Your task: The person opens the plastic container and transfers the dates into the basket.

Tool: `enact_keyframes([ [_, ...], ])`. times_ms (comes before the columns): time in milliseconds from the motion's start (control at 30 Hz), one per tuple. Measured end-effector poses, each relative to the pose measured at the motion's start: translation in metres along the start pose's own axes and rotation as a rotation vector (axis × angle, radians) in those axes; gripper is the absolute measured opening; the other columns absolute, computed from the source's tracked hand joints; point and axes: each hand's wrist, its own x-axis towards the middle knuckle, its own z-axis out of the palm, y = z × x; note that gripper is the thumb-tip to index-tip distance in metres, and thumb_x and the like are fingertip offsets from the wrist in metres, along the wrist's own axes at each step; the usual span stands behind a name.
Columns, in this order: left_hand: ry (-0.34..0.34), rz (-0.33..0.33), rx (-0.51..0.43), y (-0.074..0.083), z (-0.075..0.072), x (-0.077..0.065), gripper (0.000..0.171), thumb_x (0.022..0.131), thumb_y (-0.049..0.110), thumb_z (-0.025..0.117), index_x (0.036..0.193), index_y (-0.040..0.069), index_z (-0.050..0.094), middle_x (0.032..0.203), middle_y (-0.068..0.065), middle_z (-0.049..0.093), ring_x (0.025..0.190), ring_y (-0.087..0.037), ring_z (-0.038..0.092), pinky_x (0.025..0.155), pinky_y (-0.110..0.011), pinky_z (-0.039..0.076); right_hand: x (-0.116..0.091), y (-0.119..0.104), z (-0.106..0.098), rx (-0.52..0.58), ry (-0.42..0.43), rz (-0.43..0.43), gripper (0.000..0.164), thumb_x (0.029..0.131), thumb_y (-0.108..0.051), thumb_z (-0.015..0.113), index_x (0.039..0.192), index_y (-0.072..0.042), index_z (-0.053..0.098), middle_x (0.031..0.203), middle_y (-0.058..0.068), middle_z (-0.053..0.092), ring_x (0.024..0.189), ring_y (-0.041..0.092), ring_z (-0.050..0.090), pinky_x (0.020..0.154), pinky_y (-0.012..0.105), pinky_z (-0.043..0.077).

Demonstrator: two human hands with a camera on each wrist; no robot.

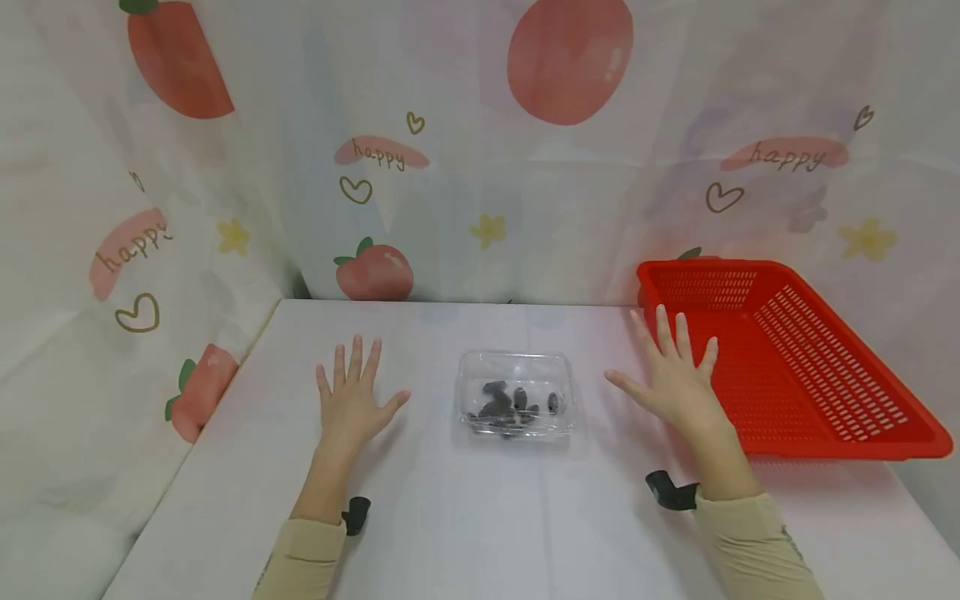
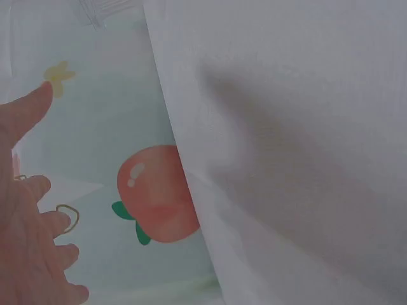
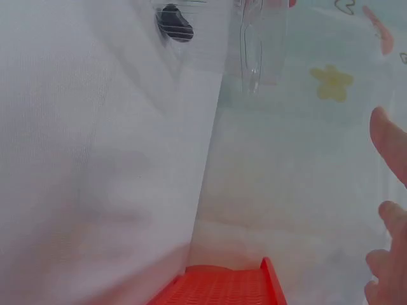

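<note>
A clear plastic box (image 1: pixel 480 367) stands on the white table between my two hands, with several small dark oval pieces (image 1: pixel 497 404) inside. To its left my left hand (image 1: pixel 351 408) is held over the table, fingers spread and holding nothing. My right hand (image 1: pixel 678 387) is to the box's right, also with spread fingers and nothing in it, and overlaps the red basket's left side in the head view. In the right wrist view, part of the box (image 3: pixel 253 47) shows at the top, with one dark piece (image 3: pixel 175 24) seen through its wall.
A red plastic basket (image 1: pixel 847 375) with slotted walls stands at the table's right side. A printed cloth (image 1: pixel 450 208) with fruit and hearts hangs behind and to the left of the white table (image 1: pixel 465 517). Dark wrist pieces (image 1: pixel 671 492) stick out beside both sleeves.
</note>
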Motion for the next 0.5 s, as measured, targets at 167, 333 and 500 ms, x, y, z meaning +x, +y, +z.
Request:
enact_keyframes([
  [167, 0.011, -0.025, -0.31, 0.003, 0.003, -0.002, 0.085, 0.084, 0.052, 0.056, 0.148, 0.016, 0.012, 0.151, -0.011, 0.013, 0.138, -0.033, 0.006, 0.107, -0.06, 0.009, 0.005, -0.008, 0.006, 0.031, 0.102, -0.06, 0.09, 0.083, -0.048, 0.058, 0.148, -0.022, 0.001, 0.152, 0.017, -0.003, 0.137, 0.038, -0.004, 0.102, 0.065, -0.009],
  [333, 0.019, -0.074, -0.768, 0.008, 0.008, -0.005, 0.071, 0.088, 0.036, 0.059, 0.144, 0.008, 0.025, 0.142, -0.016, 0.036, 0.13, -0.032, 0.033, 0.105, -0.048, 0.03, 0.009, -0.022, 0.018, 0.003, 0.264, -0.19, 0.08, 0.08, -0.036, 0.065, 0.145, -0.016, 0.022, 0.145, 0.019, 0.025, 0.13, 0.038, 0.025, 0.103, 0.062, 0.02],
  [500, -0.057, -0.181, -1.081, 0.013, 0.017, -0.006, 0.05, 0.089, 0.022, 0.059, 0.133, 0.003, 0.043, 0.121, -0.021, 0.055, 0.11, -0.033, 0.055, 0.089, -0.043, 0.048, 0.014, -0.038, 0.031, -0.009, 0.366, -0.324, 0.07, 0.078, -0.03, 0.067, 0.138, -0.014, 0.035, 0.134, 0.018, 0.04, 0.12, 0.036, 0.038, 0.098, 0.059, 0.032],
])
